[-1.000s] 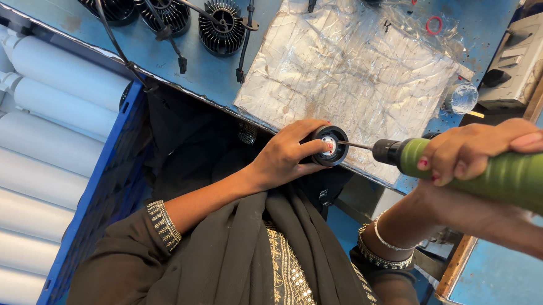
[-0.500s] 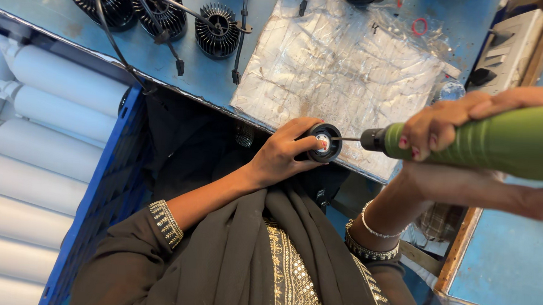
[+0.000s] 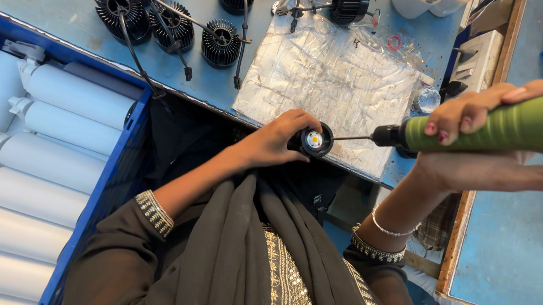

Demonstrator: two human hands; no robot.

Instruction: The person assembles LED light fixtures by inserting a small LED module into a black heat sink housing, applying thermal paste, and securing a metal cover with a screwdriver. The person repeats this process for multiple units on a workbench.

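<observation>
My left hand [image 3: 278,139] grips a small round black lamp body [image 3: 313,140] with a yellow chip in its face, held at the near edge of the blue-grey bench [image 3: 62,11]. My right hand [image 3: 471,123] is wrapped around a green electric screwdriver [image 3: 502,128]. Its thin bit [image 3: 351,137] points left and meets the face of the lamp body.
A crinkled clear plastic sheet [image 3: 331,75] lies on the bench behind the lamp. Several black finned heat sinks with wires [image 3: 167,23] sit at the back left. A blue crate [image 3: 106,181] of white tubes [image 3: 49,141] stands at my left. A wooden-edged blue table [image 3: 514,245] is at right.
The screwdriver and my right hand have shifted slightly up and left, staying on the lamp body. The view has moved a little closer to the bench.
</observation>
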